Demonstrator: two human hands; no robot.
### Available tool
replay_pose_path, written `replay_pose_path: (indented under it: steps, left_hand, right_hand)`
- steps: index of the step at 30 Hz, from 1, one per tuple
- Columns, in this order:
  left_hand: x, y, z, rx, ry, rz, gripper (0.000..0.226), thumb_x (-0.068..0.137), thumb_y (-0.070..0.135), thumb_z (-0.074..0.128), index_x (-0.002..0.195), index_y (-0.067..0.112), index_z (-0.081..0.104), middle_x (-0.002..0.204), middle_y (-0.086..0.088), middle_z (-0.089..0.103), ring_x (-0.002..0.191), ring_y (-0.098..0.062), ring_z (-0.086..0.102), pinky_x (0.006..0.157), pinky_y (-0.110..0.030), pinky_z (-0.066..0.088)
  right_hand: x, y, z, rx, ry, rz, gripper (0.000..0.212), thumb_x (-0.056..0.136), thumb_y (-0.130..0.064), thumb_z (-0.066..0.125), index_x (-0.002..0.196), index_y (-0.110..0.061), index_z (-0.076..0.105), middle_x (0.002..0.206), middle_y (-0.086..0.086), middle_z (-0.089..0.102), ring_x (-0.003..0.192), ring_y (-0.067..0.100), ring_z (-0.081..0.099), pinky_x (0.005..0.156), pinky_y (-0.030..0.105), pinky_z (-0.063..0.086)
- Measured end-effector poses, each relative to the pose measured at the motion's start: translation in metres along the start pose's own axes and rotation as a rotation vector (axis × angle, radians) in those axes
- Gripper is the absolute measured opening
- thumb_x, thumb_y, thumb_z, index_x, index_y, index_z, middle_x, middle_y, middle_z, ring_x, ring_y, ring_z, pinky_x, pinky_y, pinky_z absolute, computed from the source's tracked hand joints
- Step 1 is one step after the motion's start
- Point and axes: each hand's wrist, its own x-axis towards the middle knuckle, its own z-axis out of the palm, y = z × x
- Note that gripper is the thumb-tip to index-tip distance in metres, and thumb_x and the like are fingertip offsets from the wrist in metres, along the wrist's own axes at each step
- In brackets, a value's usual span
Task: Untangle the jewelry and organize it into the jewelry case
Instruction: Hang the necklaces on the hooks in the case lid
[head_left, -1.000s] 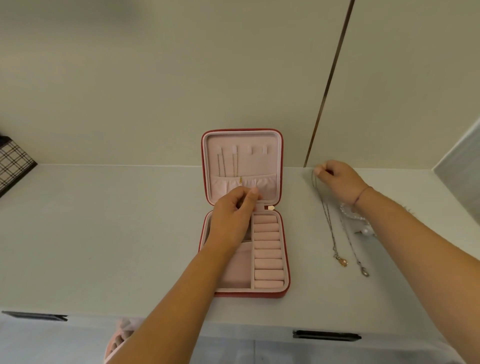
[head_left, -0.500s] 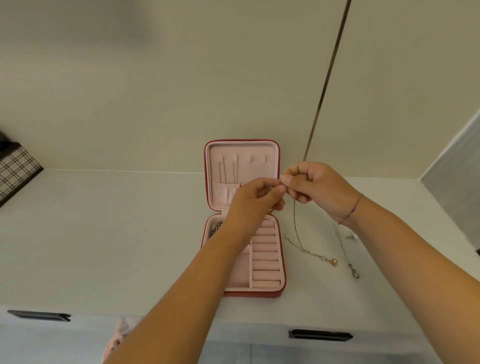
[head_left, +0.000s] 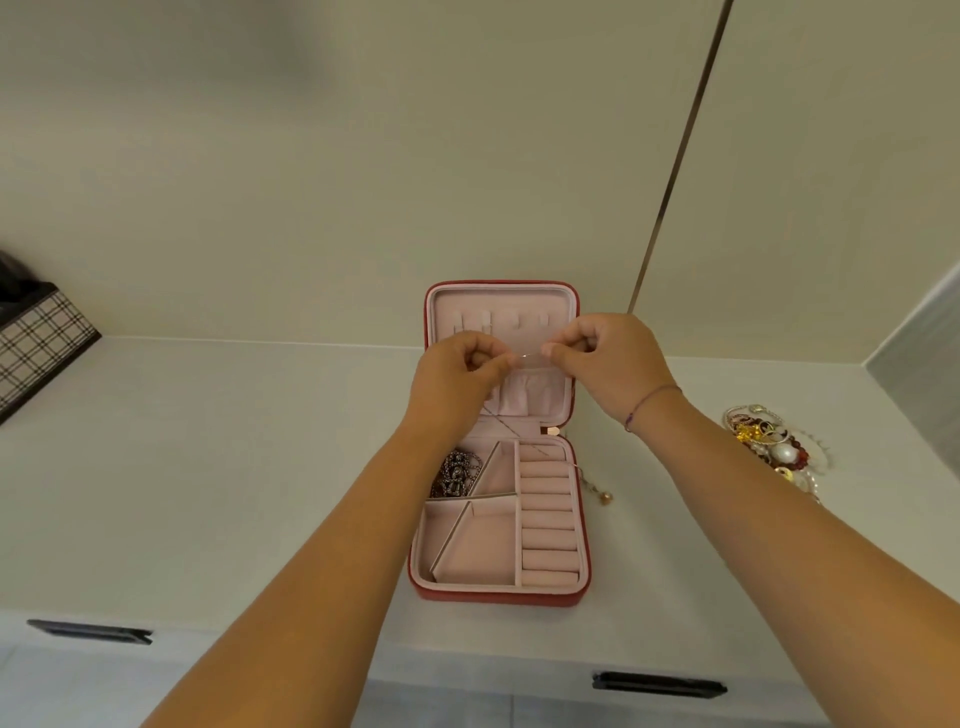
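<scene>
Head view: jewelry case (head_left: 501, 519) lies open on the counter (head_left: 208, 467), lid standing up vs the wall, base flat toward the person. Lid inside is pink w/ a row of small tabs up top and a gathered pocket below. In the base, the R column is a stack of ring rolls (head_left: 548, 519). The L side is split by thin dividers into compartments, and the far-L one holds a dark chain (head_left: 456, 474), bunched in a heap. Both hands are raised in front of the lid. L hand (head_left: 457, 379) has its fingers curled in, thumb and forefinger tips nipped onto the thin chain (head_left: 525, 356). R hand (head_left: 608, 364) does the same from the other side. A short bright bit of chain is stretched btwn the two sets of fingertips. Below the hands a faint line of the chain crosses the hinge area and the top ring rolls, then goes over the case's R rim. Its pendant (head_left: 605, 498) lies on the counter just beside that rim. How the chain gets from the fingers down to there is too fine to trace. Cord bracelet (head_left: 649, 400) sits on the R wrist. Jewelry pile (head_left: 774, 449), beads, a pearl and gold bits all tangled, lies on the counter well R of the case. Plaid box (head_left: 36, 343) sits at far L. Two dark drawer handles (head_left: 658, 685) show below the counter edge.
</scene>
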Motion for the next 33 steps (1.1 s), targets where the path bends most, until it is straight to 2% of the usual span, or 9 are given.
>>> replay_pose_path:
  steps: [4,8,11,14,18,24,27,30,33]
  left_hand:
    - [0.012,-0.001,0.003,0.159,0.15,0.062,0.008,0.083,0.018,0.072,0.081,0.011,0.07,0.059,0.009,0.055,0.048,0.001,0.047,0.051,-0.008,0.037]
    - [0.022,0.004,0.009,0.247,0.334,0.093,0.013,0.085,0.026,0.069,0.078,0.016,0.066,0.061,0.014,0.054,0.053,-0.001,0.048,0.052,-0.007,0.035]
    - [0.025,0.007,0.014,0.225,0.392,0.101,0.014,0.087,0.028,0.067,0.08,0.016,0.066,0.064,0.014,0.054,0.056,-0.001,0.049,0.053,-0.011,0.033]
    - [0.028,0.011,0.018,0.227,0.428,0.113,0.013,0.087,0.027,0.066,0.08,0.017,0.065,0.067,0.011,0.056,0.06,-0.006,0.05,0.058,-0.021,0.037]
    - [0.03,0.015,0.022,0.284,0.44,0.083,0.014,0.087,0.029,0.066,0.078,0.019,0.062,0.07,0.009,0.057,0.067,-0.013,0.055,0.061,-0.025,0.04]
    - [0.02,0.004,0.023,0.294,0.382,-0.021,0.015,0.088,0.031,0.065,0.081,0.018,0.064,0.072,0.008,0.06,0.068,-0.013,0.058,0.06,-0.025,0.042]
    - [0.009,-0.003,0.023,0.22,0.303,-0.063,0.017,0.089,0.027,0.064,0.085,0.012,0.07,0.068,0.005,0.064,0.061,-0.01,0.058,0.055,-0.016,0.041]
    - [-0.007,-0.006,0.024,-0.073,0.171,-0.202,0.015,0.09,0.019,0.063,0.091,0.008,0.073,0.063,-0.001,0.066,0.051,-0.009,0.059,0.06,-0.019,0.053]
    - [-0.023,-0.006,0.026,-0.352,0.081,-0.359,0.015,0.092,0.017,0.06,0.096,0.009,0.072,0.069,-0.004,0.069,0.062,-0.012,0.063,0.074,-0.031,0.058]
  right_hand:
    - [0.005,-0.003,0.012,-0.119,0.169,0.036,0.014,0.08,-0.03,0.072,0.071,-0.024,0.063,0.066,-0.01,0.059,0.067,0.013,0.058,0.064,0.028,0.048]
    - [0.008,-0.008,0.023,-0.196,0.298,0.021,0.017,0.081,-0.039,0.069,0.076,-0.024,0.063,0.071,-0.01,0.057,0.071,0.014,0.057,0.061,0.027,0.045]
    - [0.012,-0.011,0.03,-0.205,0.382,0.002,0.02,0.083,-0.04,0.067,0.077,-0.022,0.061,0.067,-0.013,0.053,0.065,0.012,0.053,0.055,0.024,0.037]
    - [0.015,-0.011,0.034,-0.212,0.449,0.006,0.021,0.084,-0.04,0.065,0.076,-0.022,0.059,0.065,-0.012,0.052,0.063,0.011,0.051,0.052,0.025,0.036]
    - [0.017,-0.009,0.04,-0.259,0.477,-0.011,0.02,0.086,-0.037,0.063,0.077,-0.02,0.058,0.066,-0.01,0.054,0.061,0.012,0.049,0.05,0.025,0.033]
    - [0.003,0.001,0.046,-0.355,0.395,-0.058,0.02,0.087,-0.034,0.063,0.079,-0.016,0.06,0.071,-0.001,0.065,0.064,0.02,0.057,0.053,0.028,0.041]
    - [-0.007,0.011,0.044,-0.315,0.284,-0.004,0.013,0.087,-0.032,0.064,0.088,-0.019,0.066,0.079,-0.005,0.067,0.071,0.017,0.059,0.06,0.03,0.048]
    - [-0.021,0.022,0.04,-0.11,0.087,0.038,0.015,0.086,-0.029,0.066,0.096,-0.019,0.07,0.075,-0.012,0.06,0.069,0.006,0.056,0.067,0.025,0.047]
    - [-0.037,0.024,0.035,0.112,-0.064,0.029,0.014,0.085,-0.024,0.067,0.098,-0.023,0.072,0.082,-0.008,0.068,0.079,0.006,0.063,0.075,0.024,0.05]
